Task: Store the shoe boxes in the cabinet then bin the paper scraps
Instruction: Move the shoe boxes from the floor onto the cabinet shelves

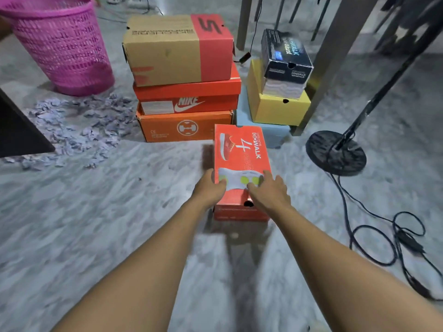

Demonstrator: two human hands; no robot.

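Observation:
A red GOwalk shoe box [242, 149] lies on the marble floor in front of me. My left hand [211, 190] grips its near left edge and my right hand [269, 192] rests on its near right top, fingers spread over the lid. Behind it stands a stack of three boxes: a brown-and-red box [177, 49] on top, a red Nike box [189, 97] in the middle, an orange box [184, 127] at the bottom. To the right, a black box [285, 56] sits on a yellow box [278, 106], which sits on a pale blue box [268, 134]. Paper scraps [79, 130] litter the floor at left.
A pink plastic basket [62, 44] stands at the back left beside the scraps. A dark furniture corner [19, 130] juts in at the left edge. A round black stand base [335, 152] with trailing cables [383, 236] sits right, near table legs [335, 56].

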